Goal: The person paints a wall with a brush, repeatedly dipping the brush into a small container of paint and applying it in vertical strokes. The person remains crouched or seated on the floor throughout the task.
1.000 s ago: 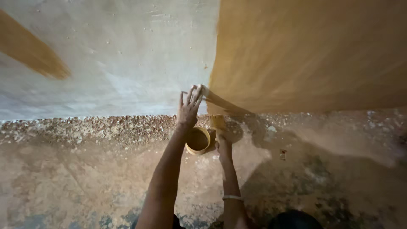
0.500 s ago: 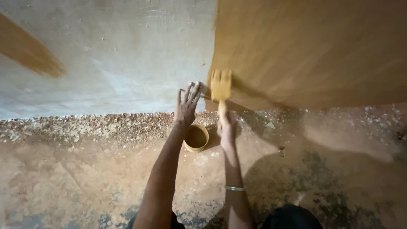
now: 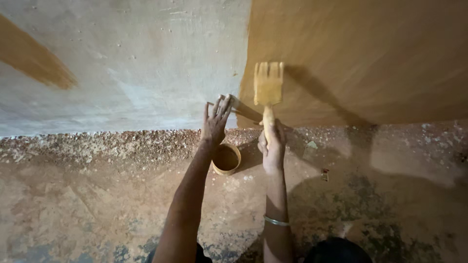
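My right hand (image 3: 272, 145) grips the handle of a wide paintbrush (image 3: 268, 84) loaded with ochre paint; its bristles press against the wall at the edge of the ochre painted area (image 3: 360, 53). My left hand (image 3: 215, 122) rests flat on the wall with fingers spread, at the foot of the grey unpainted part (image 3: 131, 63). A small round paint pot (image 3: 226, 159) with brown paint stands on the floor between my two arms, just below my left wrist.
A band of pale gravel (image 3: 97, 143) runs along the wall's foot. The floor (image 3: 87, 214) is rough, stained brown and grey. An ochre streak (image 3: 34, 61) marks the grey wall at far left. A small bit of debris (image 3: 324, 174) lies right of my arm.
My right hand has lifted the brush from beside the pot up onto the wall at the paint edge. My left hand has stayed on the wall.
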